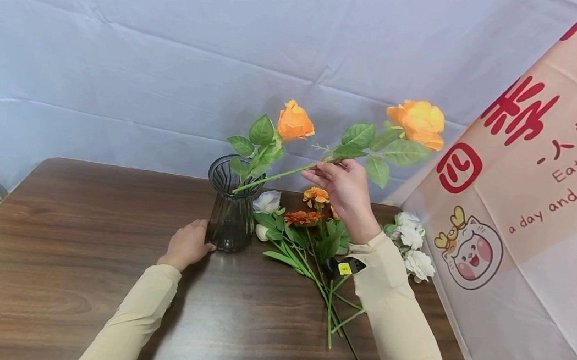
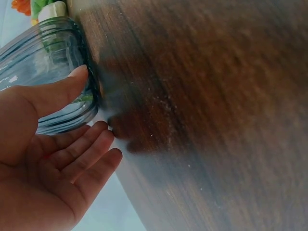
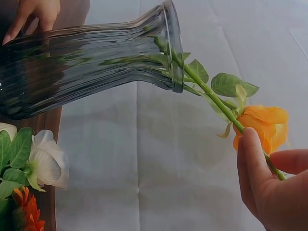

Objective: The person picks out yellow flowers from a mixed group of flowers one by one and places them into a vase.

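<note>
A dark, clear glass vase (image 1: pixel 231 220) with a flared rim stands upright on the wooden table. My left hand (image 1: pixel 188 245) holds it low on its near left side, thumb (image 2: pixel 65 94) and fingers on either side of the base. One orange rose (image 1: pixel 295 121) leans in the vase, its bloom and leaves above the rim. My right hand (image 1: pixel 343 191) pinches the green stem (image 3: pixel 207 89) of a second orange rose (image 1: pixel 418 123) between thumb and fingertips. This stem slants down left, its cut end at the vase mouth; the bloom hangs beyond my hand to the right.
Right of the vase lies a loose pile of flowers: an orange-red bloom (image 1: pixel 303 218), a white rose (image 1: pixel 267 202) and several green stems (image 1: pixel 330 314) pointing toward me. White blooms (image 1: pixel 418 265) lie at the table's right edge. A pale cloth (image 1: pixel 150 83) backs the table; a printed banner (image 1: pixel 531 178) hangs right.
</note>
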The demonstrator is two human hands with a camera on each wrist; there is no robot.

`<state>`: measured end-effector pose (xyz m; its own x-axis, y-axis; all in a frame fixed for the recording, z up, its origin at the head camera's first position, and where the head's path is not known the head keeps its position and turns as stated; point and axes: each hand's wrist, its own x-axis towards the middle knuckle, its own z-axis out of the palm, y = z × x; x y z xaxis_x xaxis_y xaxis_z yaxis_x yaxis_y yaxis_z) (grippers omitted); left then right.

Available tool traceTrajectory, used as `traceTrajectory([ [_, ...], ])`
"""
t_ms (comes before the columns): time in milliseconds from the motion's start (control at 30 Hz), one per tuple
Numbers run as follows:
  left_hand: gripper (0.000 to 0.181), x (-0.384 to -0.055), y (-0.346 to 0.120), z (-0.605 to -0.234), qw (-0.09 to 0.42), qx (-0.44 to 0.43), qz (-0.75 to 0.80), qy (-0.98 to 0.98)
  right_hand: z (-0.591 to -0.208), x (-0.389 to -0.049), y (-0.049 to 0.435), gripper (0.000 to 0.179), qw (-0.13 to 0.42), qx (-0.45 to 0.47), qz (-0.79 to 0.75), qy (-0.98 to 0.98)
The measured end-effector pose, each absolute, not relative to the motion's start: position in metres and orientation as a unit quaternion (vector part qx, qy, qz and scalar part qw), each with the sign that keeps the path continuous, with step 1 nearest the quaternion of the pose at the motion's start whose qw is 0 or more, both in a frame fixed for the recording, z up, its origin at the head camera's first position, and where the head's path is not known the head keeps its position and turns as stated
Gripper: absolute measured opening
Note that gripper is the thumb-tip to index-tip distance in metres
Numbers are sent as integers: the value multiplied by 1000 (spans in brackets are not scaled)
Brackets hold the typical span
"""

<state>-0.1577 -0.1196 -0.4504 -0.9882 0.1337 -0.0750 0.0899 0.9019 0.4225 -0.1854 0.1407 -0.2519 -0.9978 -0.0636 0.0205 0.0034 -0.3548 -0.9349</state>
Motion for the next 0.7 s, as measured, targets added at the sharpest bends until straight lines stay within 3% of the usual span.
traceTrajectory([
  [700, 57, -156, -120, -447, 46, 62, 216, 973, -252, -182, 126, 9, 34, -52, -756, 652],
])
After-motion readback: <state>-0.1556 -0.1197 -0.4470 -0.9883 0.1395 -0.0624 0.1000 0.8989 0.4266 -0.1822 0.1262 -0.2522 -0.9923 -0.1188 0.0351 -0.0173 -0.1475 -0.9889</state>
